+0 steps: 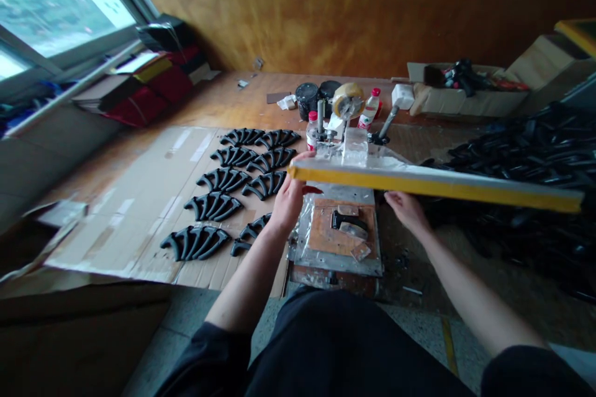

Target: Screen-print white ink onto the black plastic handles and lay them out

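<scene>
A long screen-printing frame point(435, 183), edged in yellow tape, is raised across the middle, its right end reaching over to the right. My left hand point(289, 201) is closed round its left end, with fingers above and below the edge. Under the frame is my right hand point(406, 208), its fingers loosely bent and partly hidden by the yellow edge, with nothing visible in them. Between my hands, a curved black plastic piece point(350, 221) lies on a brown board point(321, 237) fixed to a metal base point(335, 265). My right hand is apart from that piece.
Rows of black curved pieces point(195, 242) lie fanned on cardboard point(135, 198) at left. A large black heap point(526, 155) fills the right side. Behind the frame stand bottles point(370, 108), a tape roll point(348, 100) and dark tubs point(307, 99). An open carton point(488, 102) sits at back right.
</scene>
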